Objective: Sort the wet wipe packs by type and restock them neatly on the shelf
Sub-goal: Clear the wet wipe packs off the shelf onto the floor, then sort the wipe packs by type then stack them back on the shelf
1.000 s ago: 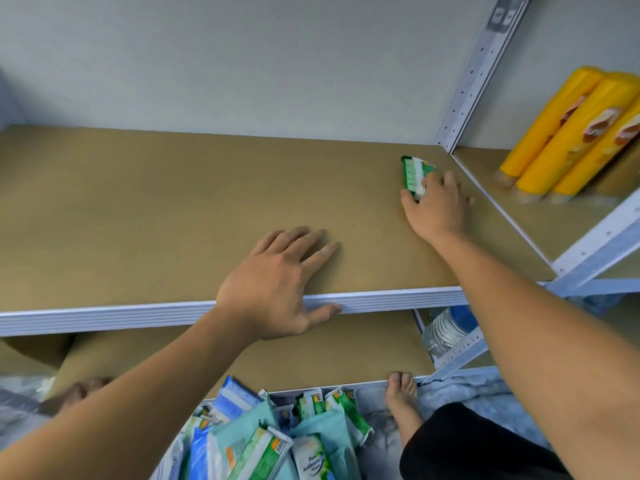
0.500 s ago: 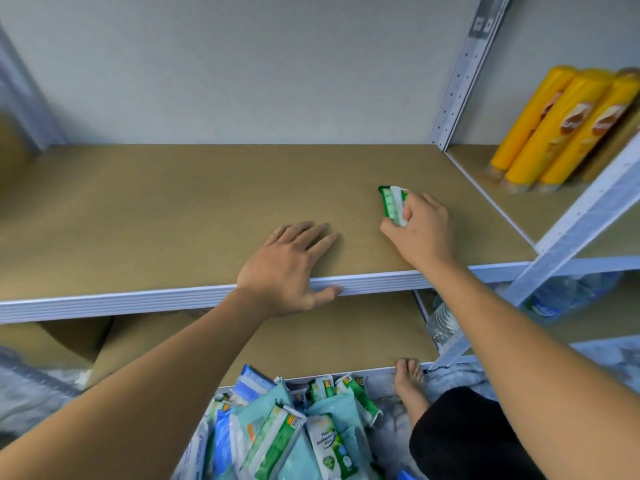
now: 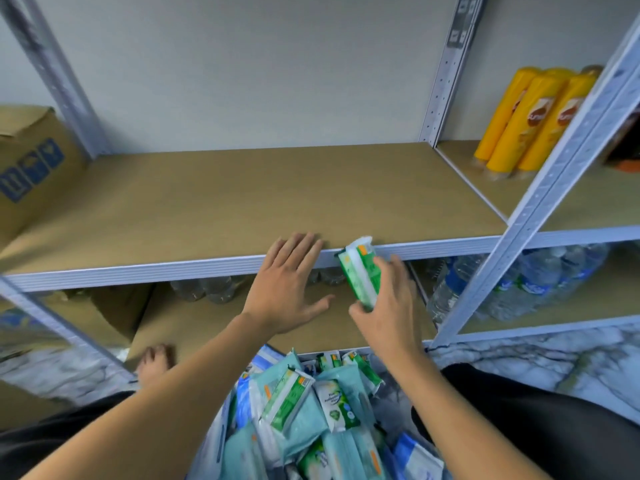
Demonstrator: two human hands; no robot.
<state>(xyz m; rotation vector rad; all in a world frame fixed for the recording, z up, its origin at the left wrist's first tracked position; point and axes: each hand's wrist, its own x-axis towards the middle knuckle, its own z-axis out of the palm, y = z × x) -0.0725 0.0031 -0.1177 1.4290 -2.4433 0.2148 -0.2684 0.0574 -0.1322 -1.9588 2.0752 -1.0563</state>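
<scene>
Far to the left, a brown cardboard box with blue printing (image 3: 31, 161) sits at the end of the tan fibreboard shelf with its grey metal front rail (image 3: 242, 195). Toward the middle, the left hand (image 3: 287, 285) holds nothing, its fingers straight and slightly spread, the fingertips lying over the front rail. Just beside it, the right hand (image 3: 388, 306) grips the lower part of a small green-and-white wet wipe pack (image 3: 360, 271). The pack is tilted in the air in front of the rail, off the board, its top end level with the rail. Below both hands lies a heap of teal, blue and green wipe packs (image 3: 311, 410). Further right, clear plastic water bottles (image 3: 519, 285) fill the lower shelf, and yellow plastic bottles (image 3: 533, 119) stand in the neighbouring bay.
</scene>
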